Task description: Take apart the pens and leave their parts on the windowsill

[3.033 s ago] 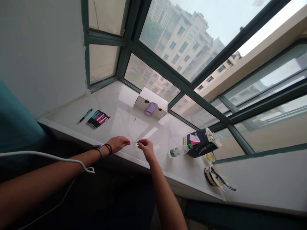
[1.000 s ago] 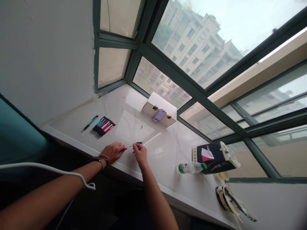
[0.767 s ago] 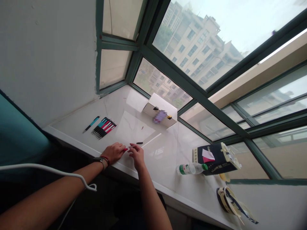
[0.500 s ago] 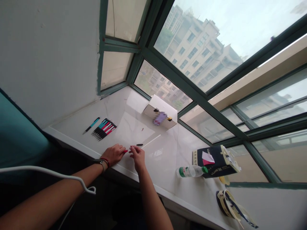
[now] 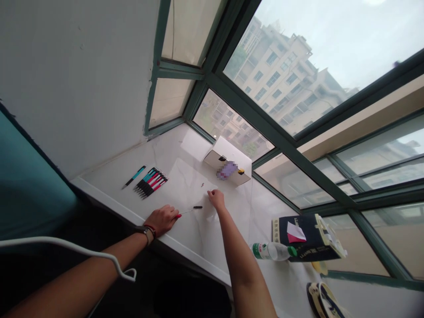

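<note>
Near the counter's front edge, my left hand (image 5: 162,220) is closed around a red pen barrel (image 5: 179,215). A thin pale refill (image 5: 187,212) sticks out of its end. My right hand (image 5: 216,198) is further back over the white counter, thumb and fingers drawn together; what they hold, if anything, is too small to make out. Just beyond its fingertips lies a tiny brownish piece (image 5: 202,184). A short black pen part (image 5: 198,207) rests between the two hands. To the left, several pens (image 5: 151,182) with red, teal and black barrels lie side by side, and a single teal pen (image 5: 134,176) lies apart from them.
A white box (image 5: 228,160) with a blurred purple patch stands by the window. On the right are a green-capped water bottle (image 5: 273,251), a dark carton (image 5: 311,234) and a round tub (image 5: 323,300). A white cable (image 5: 66,248) crosses the lower left.
My right hand has left the red pen and moved back and to the right over the counter. My left hand keeps hold of the pen barrel. The view has shifted slightly.
</note>
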A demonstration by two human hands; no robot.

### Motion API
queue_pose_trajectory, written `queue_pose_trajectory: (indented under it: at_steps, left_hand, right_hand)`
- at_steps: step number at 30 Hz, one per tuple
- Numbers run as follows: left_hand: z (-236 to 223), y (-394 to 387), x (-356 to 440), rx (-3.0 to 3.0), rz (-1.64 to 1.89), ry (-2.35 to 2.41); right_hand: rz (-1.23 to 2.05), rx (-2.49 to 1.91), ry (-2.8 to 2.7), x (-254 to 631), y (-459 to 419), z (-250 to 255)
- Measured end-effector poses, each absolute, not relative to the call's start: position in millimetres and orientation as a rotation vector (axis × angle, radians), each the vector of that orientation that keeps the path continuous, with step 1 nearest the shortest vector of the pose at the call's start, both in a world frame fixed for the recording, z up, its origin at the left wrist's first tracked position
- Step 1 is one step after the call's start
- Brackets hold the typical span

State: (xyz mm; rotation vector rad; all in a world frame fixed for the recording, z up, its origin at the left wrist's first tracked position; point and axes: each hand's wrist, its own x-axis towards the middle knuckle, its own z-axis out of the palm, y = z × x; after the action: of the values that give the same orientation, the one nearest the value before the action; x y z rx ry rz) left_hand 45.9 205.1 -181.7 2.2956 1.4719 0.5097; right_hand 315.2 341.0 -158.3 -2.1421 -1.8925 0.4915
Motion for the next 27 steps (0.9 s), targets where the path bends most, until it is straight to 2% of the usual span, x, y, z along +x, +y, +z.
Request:
queue_pose_trajectory:
  at_steps: [10,27]
  left_hand:
    - [-182.1,205.5,45.7,2.324,0.488,1.476]
    - [-186.5,205.0,45.7,2.334,0.523,1.496]
  right_hand:
    - [0.509,-2.23,-2.229,282.5,368.5,-164.5]
    - [0.402,-2.014,-2.866,308.1,290.0,-127.3]
